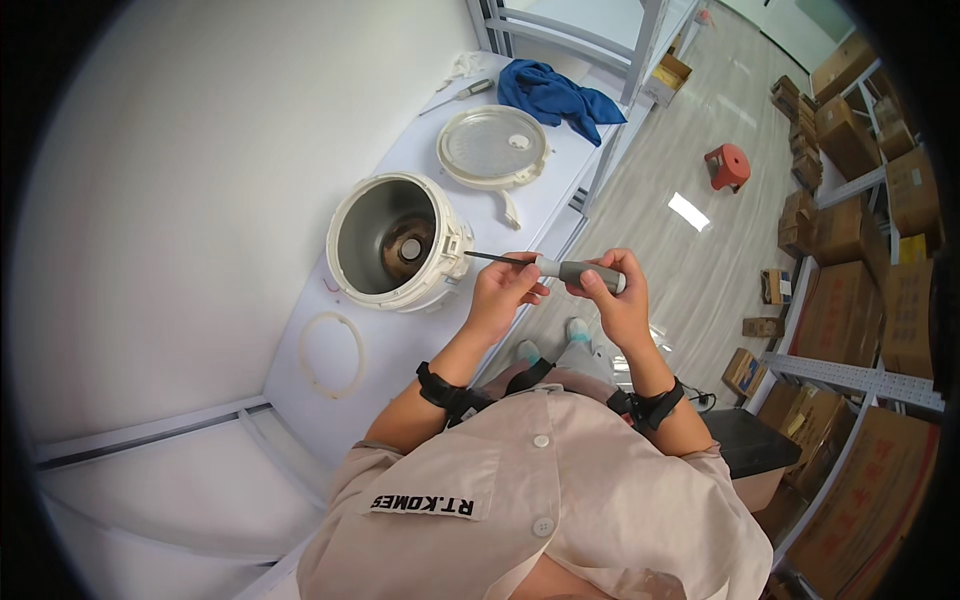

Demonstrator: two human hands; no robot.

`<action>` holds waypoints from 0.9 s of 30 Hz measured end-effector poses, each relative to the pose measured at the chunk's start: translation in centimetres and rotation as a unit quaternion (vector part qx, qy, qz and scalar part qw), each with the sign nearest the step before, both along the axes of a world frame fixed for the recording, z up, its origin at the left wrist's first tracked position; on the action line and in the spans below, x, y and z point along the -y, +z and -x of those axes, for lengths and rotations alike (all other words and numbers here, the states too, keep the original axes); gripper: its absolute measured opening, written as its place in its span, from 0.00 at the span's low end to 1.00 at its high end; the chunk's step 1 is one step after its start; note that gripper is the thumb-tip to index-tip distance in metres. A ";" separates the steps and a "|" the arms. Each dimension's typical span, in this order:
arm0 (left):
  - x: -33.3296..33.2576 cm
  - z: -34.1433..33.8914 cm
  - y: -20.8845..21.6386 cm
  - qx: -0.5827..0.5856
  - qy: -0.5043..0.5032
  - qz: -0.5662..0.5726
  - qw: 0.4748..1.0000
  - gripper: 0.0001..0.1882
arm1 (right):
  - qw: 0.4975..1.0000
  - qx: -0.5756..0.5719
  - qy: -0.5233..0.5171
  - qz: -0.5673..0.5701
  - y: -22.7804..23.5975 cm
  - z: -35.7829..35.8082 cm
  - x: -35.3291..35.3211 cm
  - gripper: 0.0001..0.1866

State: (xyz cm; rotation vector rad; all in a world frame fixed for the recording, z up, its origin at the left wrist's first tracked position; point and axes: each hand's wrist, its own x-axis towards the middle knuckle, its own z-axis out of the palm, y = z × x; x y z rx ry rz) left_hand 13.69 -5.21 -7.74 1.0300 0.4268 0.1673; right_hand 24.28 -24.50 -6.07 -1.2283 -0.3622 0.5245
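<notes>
My right hand (622,300) is closed around the grey handle of a screwdriver (546,267). The dark shaft points left, and its tip reaches the side of a white rice cooker body (428,298), at the latch-like part on the rim; whether it touches cannot be told. Fingers of my left hand (502,297) pinch the screwdriver near where shaft and handle meet. The cooker body lies open-topped on the table, showing a grey inside with a brown-stained bottom. Beyond it rests a round lid (482,140) with a clear inner plate.
The white table (290,375) runs along the wall. A pale ring (303,350) lies on its near part. Farther back are a second screwdriver (476,89), a blue cloth (545,92) and a small white part (511,212). A red stool (728,167) and shelved cartons (838,315) stand right.
</notes>
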 end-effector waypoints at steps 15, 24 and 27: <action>-0.2 -0.5 -0.6 -0.004 0.015 -0.049 0.999 0.18 | 0.992 -0.005 0.044 0.117 1.1 -0.7 1.0 0.18; -0.7 -0.4 -0.2 0.001 -0.010 -0.056 0.998 0.16 | 0.992 -0.009 0.036 0.124 1.3 -0.5 1.0 0.19; -0.6 -0.5 0.0 0.005 -0.008 -0.055 0.998 0.15 | 0.992 -0.016 0.031 0.123 1.4 -0.3 1.0 0.19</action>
